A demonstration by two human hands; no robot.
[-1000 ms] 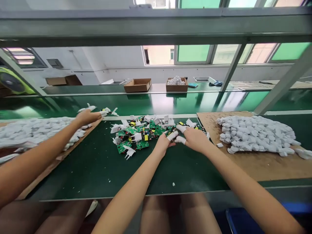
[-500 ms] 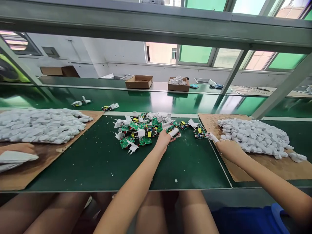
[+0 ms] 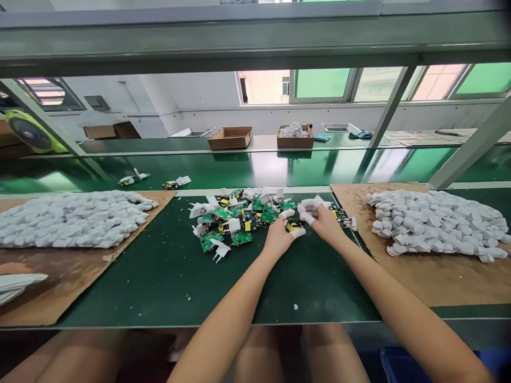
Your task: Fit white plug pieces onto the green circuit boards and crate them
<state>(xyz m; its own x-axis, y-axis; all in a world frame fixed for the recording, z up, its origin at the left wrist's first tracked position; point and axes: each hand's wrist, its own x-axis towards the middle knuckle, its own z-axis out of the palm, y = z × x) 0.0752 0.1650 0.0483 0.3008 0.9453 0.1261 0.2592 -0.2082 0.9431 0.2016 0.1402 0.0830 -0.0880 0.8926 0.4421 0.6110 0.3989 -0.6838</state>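
Observation:
My left hand (image 3: 279,234), with white covers on its fingertips, is closed on a small circuit board (image 3: 294,226) with a yellow component, at the pile's right edge. Just right of it is my right hand (image 3: 324,221), its white-covered thumb and fingers curved and apart, near that board; I see nothing held in them. A pile of green circuit boards and white plug housings (image 3: 233,225) lies left of my hands. Another circuit board (image 3: 342,217) with a white end lies beyond my right wrist, partly hidden by it.
White housings are heaped on cardboard at left (image 3: 75,221) and right (image 3: 439,221). Another person's hand (image 3: 16,268) holds white pieces at the far left. A metal beam (image 3: 239,42) crosses above the bench. Cardboard boxes (image 3: 230,139) stand on the back ledge.
My right hand has left the circuit board at the right and moved left beside my left hand. My left hand has shifted slightly right and down with its board. The view has tilted slightly.

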